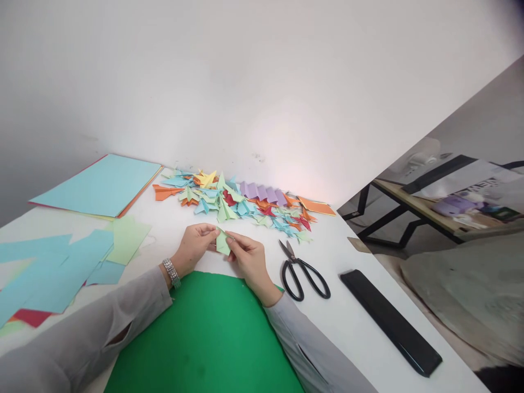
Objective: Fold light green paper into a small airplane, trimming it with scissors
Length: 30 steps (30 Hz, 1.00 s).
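Between my two hands is a small folded piece of light green paper (222,243). The fingers of my left hand (195,246) pinch its left edge, and a silver watch (172,273) circles that wrist. My right hand (248,257) grips the paper's right side with thumb and fingers. Both hands are above the far edge of a green sheet (204,333). Just beyond them lies a pile of small folded paper planes (225,210) in several colours. Black-handled scissors (298,270), blades a little apart, rest to the right of my right hand.
Blue sheets (82,270) and a light green piece (129,237) lie at the left, before a stack of coloured paper (98,185). A purple pleated strip (262,194) and orange paper (317,206) are near the wall. A long black object (391,322) lies at the right.
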Motion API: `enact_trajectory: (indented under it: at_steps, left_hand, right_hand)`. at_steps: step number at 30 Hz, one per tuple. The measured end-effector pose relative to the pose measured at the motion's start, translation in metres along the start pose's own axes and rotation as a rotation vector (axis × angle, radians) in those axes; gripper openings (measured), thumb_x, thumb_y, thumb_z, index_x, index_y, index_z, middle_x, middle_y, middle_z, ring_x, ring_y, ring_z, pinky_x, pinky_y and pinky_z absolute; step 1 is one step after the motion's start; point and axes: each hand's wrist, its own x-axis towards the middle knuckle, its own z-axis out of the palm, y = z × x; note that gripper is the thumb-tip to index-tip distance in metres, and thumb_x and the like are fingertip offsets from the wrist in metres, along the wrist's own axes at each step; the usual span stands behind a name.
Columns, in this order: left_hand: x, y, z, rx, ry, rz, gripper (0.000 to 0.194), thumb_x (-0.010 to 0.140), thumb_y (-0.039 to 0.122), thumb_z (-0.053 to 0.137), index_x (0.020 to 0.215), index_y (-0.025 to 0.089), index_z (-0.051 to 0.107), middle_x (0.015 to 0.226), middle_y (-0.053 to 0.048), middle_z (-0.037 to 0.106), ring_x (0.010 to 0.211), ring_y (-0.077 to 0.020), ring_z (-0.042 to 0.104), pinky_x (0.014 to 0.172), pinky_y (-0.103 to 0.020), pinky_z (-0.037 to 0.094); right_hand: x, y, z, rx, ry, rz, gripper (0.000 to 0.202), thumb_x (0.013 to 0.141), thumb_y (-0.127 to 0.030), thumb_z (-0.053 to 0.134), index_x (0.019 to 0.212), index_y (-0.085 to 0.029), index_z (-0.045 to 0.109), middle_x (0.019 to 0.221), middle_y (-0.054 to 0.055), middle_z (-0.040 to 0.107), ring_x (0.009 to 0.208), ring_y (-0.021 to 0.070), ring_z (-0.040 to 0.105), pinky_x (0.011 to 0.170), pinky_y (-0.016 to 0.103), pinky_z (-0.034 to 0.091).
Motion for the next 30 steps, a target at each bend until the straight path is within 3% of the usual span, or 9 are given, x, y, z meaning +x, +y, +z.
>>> enact_trajectory:
  at_steps: [6,12,17,22,27,30]
  left_hand:
    - [-0.0006,-0.0005,-0.0008,0.022,-0.063,0.035,0.028,0.065,0.036,0.071,0.075,0.010,0.066,0.064,-0.003,0.067,0.057,-0.0140,0.063,0.059,-0.028,0.055]
    - [-0.0006,-0.0001,0.0003,0.003,0.003,-0.005,0.030,0.062,0.036,0.073,0.073,0.010,0.064,0.061,-0.004,0.067,0.055,-0.0150,0.064,0.058,-0.029,0.055]
    - [-0.0013,0.0030,0.0013,-0.052,0.030,-0.023,0.043,0.063,0.029,0.073,0.100,0.011,0.061,0.060,-0.001,0.067,0.056,-0.0152,0.064,0.057,-0.029,0.055]
    - [-0.0027,0.0066,0.0026,0.007,0.018,-0.057,0.029,0.062,0.025,0.070,0.085,0.009,0.064,0.054,-0.003,0.065,0.048,-0.0147,0.062,0.048,-0.026,0.053]
    - [-0.0030,0.0088,0.0031,-0.009,0.047,-0.072,0.020,0.062,0.021,0.066,0.079,0.010,0.063,0.049,-0.002,0.063,0.042,-0.0133,0.060,0.045,-0.024,0.052]
    - [-0.0027,0.0090,0.0025,-0.015,0.061,-0.081,0.018,0.062,0.019,0.065,0.077,0.010,0.063,0.050,-0.004,0.065,0.045,-0.0151,0.062,0.044,-0.023,0.052]
  right_hand:
    - [0.0029,0.0033,-0.0023,0.036,-0.026,0.019,0.025,0.071,-0.032,0.066,0.089,-0.017,0.073,0.039,-0.005,0.055,0.036,0.0092,0.048,0.043,0.022,0.040]
    - [-0.0013,-0.0022,0.0010,0.009,0.000,-0.017,0.031,0.069,-0.033,0.067,0.094,-0.015,0.070,0.046,-0.005,0.055,0.038,0.0089,0.048,0.043,0.022,0.040]
    - [-0.0033,-0.0042,0.0018,-0.011,0.077,-0.034,0.031,0.068,-0.032,0.067,0.095,-0.016,0.070,0.049,-0.005,0.056,0.039,0.0086,0.049,0.045,0.023,0.043]
    - [0.0011,-0.0019,-0.0024,0.099,0.143,0.068,0.031,0.064,-0.032,0.071,0.091,-0.015,0.071,0.048,-0.005,0.057,0.038,0.0086,0.047,0.042,0.024,0.043]
    - [0.0029,-0.0006,-0.0030,0.220,0.009,0.110,0.031,0.061,-0.029,0.073,0.089,-0.016,0.070,0.046,-0.005,0.057,0.039,0.0101,0.051,0.044,0.025,0.046]
    - [0.0036,-0.0004,-0.0033,0.230,0.017,0.121,0.021,0.063,-0.026,0.070,0.081,-0.017,0.073,0.045,-0.004,0.058,0.038,0.0097,0.051,0.045,0.024,0.046]
